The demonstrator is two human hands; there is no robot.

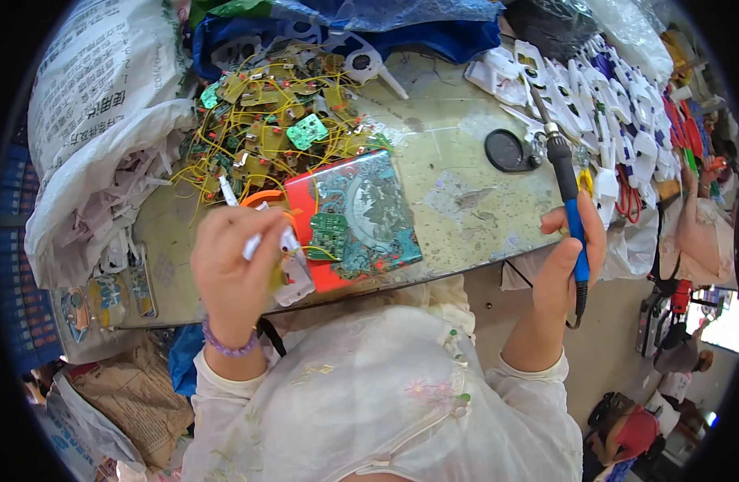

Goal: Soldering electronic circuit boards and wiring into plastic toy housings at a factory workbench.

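My right hand (569, 257) is closed around the blue handle of a soldering iron (577, 229), its metal tip pointing up and away over the table. My left hand (237, 273) has its fingers curled in a pinch on a white plastic casing (295, 271) at the table's near edge. Just right of that casing, a small green circuit board (327, 236) with a yellow wire lies on a red and blue-green patterned booklet (369, 201). An orange ring-shaped handle (265, 197) shows behind my left fingers. The palm side of this hand is hidden.
Behind my left hand spreads a pile of circuit boards (265, 128) with yellow wires. A white sack (96, 153) of plastic parts stands left. A round black dish (506, 150) sits near the iron, with white casings (574, 96) heaped at the far right.
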